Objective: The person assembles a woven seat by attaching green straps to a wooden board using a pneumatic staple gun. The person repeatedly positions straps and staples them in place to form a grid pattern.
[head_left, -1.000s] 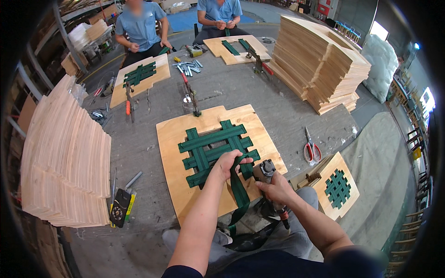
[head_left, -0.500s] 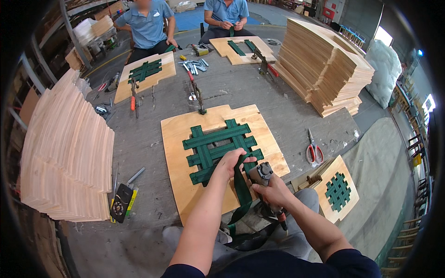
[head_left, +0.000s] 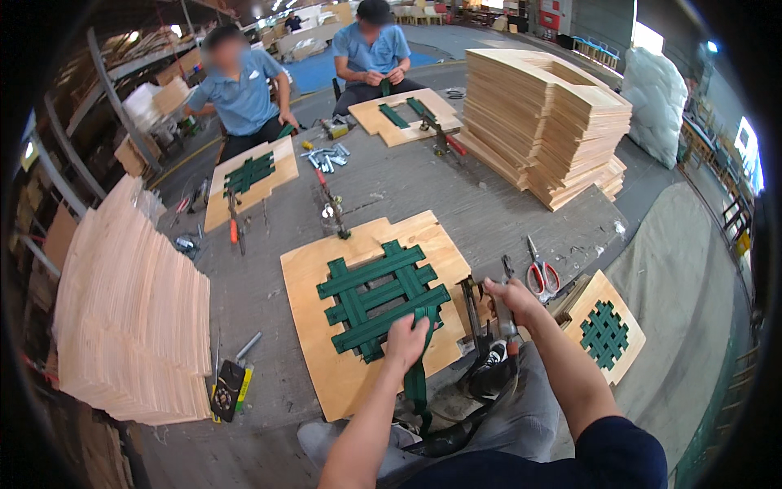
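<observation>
A pale plywood panel (head_left: 305, 326) lies before me, with green webbing straps (head_left: 358, 303) woven across its cut-out. My left hand (head_left: 405, 342) is closed on a loose green strap (head_left: 416, 383) at the panel's near right part. The strap's upper end lies over the woven ones, and its tail hangs off the near edge toward my lap. My right hand (head_left: 519, 300) grips a staple gun (head_left: 504, 321), tilted beside the panel's right edge, with its black magazine toward the panel. My fingers hide part of the gun's body.
Red-handled scissors (head_left: 542, 277) lie just beyond my right hand. A finished-looking woven panel (head_left: 604, 334) stands at right. Tall plywood stacks rise at left (head_left: 134, 318) and far right (head_left: 542, 122). A toggle clamp (head_left: 336, 213) holds the panel's far edge. Two people sit across the table.
The staple gun has swung right, off the panel's near right corner, and turned in my right hand. My left hand has gone from open fingers to a closed grip on the strap.
</observation>
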`<state>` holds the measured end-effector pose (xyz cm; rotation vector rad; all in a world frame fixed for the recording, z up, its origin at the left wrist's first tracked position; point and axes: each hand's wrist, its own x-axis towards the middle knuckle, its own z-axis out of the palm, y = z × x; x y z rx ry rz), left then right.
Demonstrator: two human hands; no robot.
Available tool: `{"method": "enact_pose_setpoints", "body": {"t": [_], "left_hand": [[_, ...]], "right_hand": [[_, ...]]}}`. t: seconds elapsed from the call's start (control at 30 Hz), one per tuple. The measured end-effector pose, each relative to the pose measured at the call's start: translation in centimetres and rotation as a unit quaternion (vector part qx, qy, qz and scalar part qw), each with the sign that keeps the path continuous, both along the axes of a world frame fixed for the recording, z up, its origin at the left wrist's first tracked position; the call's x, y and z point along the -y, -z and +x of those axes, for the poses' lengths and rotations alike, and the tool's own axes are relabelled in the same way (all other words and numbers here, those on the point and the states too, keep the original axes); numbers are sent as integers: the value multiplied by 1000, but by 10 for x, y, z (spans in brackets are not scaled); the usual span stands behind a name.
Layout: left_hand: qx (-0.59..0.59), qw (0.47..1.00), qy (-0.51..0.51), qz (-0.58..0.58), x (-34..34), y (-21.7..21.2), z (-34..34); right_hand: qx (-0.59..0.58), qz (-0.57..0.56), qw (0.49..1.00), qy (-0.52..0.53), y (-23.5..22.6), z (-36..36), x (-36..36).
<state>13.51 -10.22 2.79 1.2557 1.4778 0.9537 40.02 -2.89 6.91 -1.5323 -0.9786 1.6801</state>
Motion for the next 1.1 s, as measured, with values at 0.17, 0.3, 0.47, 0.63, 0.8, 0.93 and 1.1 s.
{"method": "enact_pose_setpoints", "body": {"t": [0.17, 0.3, 0.47, 0.63, 0.8, 0.93, 1.1], "left_hand": [[-204, 976, -9, 81, 43, -6, 35], [-254, 959, 1, 126, 51, -6, 42], [-247, 966, -21, 79, 51, -2, 27], [-256, 965, -15, 50, 45, -10, 36], [-267, 962, -13, 49, 41, -6, 36], [-76, 997, 18, 2, 25, 4, 21], [329, 928, -72, -162, 28, -23, -17]], "right_hand": [[35, 40, 998, 24, 26, 42, -68], [333, 87, 938, -42, 19, 43, -89], [468, 170, 850, -172, -4, 49, -76], [584, 157, 786, -126, -5, 118, -48], [570, 161, 793, -145, 8, 140, -34], [534, 140, 828, -100, -4, 165, -44], [378, 267, 866, -190, -44, 115, -3]]}}
